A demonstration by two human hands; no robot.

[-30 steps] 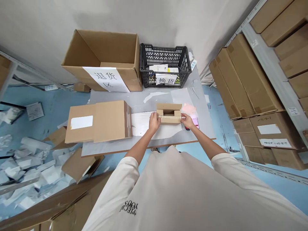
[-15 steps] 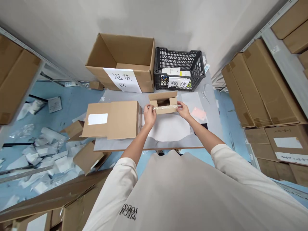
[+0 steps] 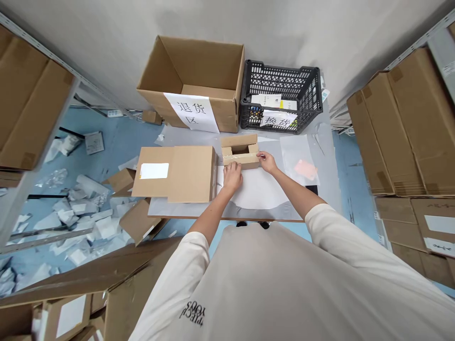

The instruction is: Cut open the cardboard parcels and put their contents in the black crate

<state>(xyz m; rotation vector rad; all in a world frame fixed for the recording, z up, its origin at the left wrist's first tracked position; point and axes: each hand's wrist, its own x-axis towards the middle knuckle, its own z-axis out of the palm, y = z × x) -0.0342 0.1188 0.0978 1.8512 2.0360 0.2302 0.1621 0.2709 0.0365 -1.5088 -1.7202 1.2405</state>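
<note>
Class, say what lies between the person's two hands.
In the head view, the taped small cardboard box lies between the left hand and right hand, on a white sheet.

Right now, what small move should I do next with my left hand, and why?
Probably press the clear tape flat along the small cardboard box with your left hand. That hand rests free just below the box's corner, while your right hand is at the other end, and the tape runs across the box's front.
</note>
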